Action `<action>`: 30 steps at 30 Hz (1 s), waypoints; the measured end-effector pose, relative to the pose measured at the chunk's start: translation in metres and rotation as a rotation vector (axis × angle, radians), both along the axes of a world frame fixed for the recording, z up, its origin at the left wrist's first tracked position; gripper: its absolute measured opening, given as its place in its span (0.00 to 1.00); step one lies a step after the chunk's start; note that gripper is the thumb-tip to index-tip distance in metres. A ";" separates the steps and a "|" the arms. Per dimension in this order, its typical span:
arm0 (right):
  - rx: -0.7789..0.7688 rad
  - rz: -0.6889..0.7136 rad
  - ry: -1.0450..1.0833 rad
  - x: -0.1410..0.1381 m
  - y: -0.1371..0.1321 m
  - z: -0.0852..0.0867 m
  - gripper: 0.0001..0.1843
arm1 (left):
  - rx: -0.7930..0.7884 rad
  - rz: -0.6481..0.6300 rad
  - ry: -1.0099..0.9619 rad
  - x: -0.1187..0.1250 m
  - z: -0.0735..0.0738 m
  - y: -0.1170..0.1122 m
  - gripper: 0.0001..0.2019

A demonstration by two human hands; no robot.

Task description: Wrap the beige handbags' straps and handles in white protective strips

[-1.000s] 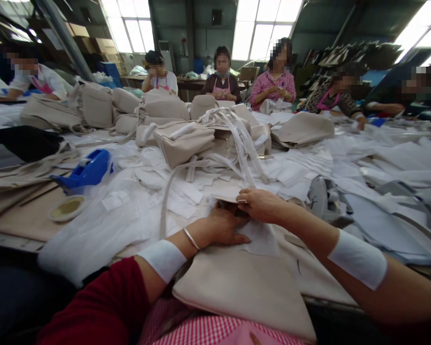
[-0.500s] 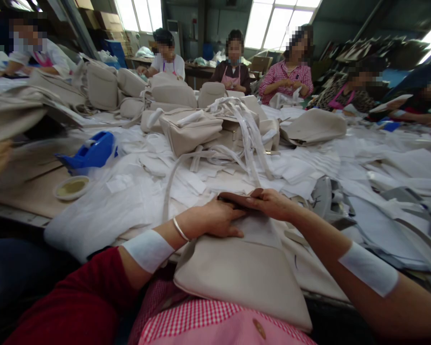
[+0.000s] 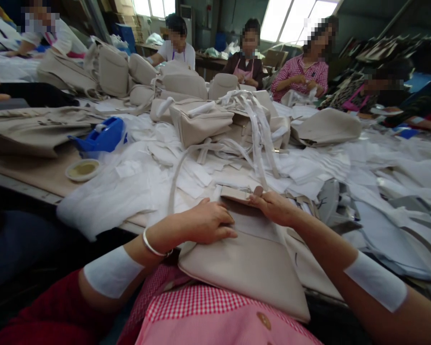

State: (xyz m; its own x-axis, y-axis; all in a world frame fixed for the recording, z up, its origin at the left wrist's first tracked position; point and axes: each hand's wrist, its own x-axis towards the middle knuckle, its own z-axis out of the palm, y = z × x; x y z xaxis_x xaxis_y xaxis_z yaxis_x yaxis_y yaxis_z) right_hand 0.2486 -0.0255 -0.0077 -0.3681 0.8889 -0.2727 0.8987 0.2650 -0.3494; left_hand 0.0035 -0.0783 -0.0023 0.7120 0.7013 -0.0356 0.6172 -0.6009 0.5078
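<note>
A beige handbag (image 3: 244, 268) lies across the table edge against my apron, its upper part under thin white wrapping. At the bag's far end, my right hand (image 3: 276, 207) pinches a beige strip (image 3: 235, 193); a small brown tab (image 3: 258, 190) sticks up by the thumb. My left hand (image 3: 211, 223) rests on the bag's left side, fingers loosely bent and apart, with nothing seen in them. Its fingertips are a little short of the strip. The undersides of the right fingers are hidden.
Beyond the bag, more beige bags (image 3: 201, 120) with wrapped straps are piled among white sheets (image 3: 125, 177). To the left are a blue tape dispenser (image 3: 106, 134) and a shallow white dish (image 3: 82, 170). A grey dispenser (image 3: 335, 203) stands right. Several people work across the table.
My left hand has drawn back from the strip toward me. The strip, brown side up before, now shows its beige side. At left, a bag has come down onto the table.
</note>
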 end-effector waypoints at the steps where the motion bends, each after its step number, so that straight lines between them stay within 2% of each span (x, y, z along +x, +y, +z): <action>1: 0.001 0.003 0.009 -0.002 -0.003 -0.001 0.33 | -0.025 0.020 -0.054 -0.001 -0.002 -0.002 0.13; 3: 0.005 0.012 0.051 -0.006 -0.009 -0.006 0.31 | -0.046 0.171 -0.166 -0.003 -0.010 -0.007 0.12; 5: 0.038 0.025 0.106 -0.013 -0.016 -0.011 0.28 | -0.019 0.434 -0.227 -0.004 -0.021 -0.011 0.14; 7: 0.091 0.025 0.125 -0.019 -0.023 -0.015 0.26 | -0.039 0.643 -0.229 -0.006 -0.030 -0.014 0.21; 9: 0.128 0.008 0.093 -0.024 -0.030 -0.016 0.25 | -0.159 0.751 -0.206 -0.008 -0.035 -0.013 0.27; 12: 0.149 -0.045 0.107 -0.026 -0.035 -0.017 0.25 | -0.397 0.802 -0.172 -0.011 -0.036 -0.009 0.32; 15: 0.111 -0.092 0.163 -0.024 -0.037 -0.017 0.23 | -0.557 0.840 -0.164 -0.011 -0.032 -0.006 0.34; 17: 0.078 -0.146 0.148 -0.023 -0.036 -0.019 0.24 | -0.680 0.842 -0.259 -0.011 -0.030 -0.007 0.30; 20: 0.051 -0.256 0.125 -0.023 -0.035 -0.022 0.25 | -0.858 0.794 -0.449 -0.009 -0.027 -0.010 0.16; 24: -0.020 -0.330 0.226 -0.022 -0.028 -0.026 0.24 | -0.935 0.801 -0.528 -0.008 -0.026 -0.013 0.10; 30: -0.036 -0.341 0.255 -0.021 -0.022 -0.029 0.25 | -0.982 0.806 -0.616 -0.011 -0.027 -0.014 0.07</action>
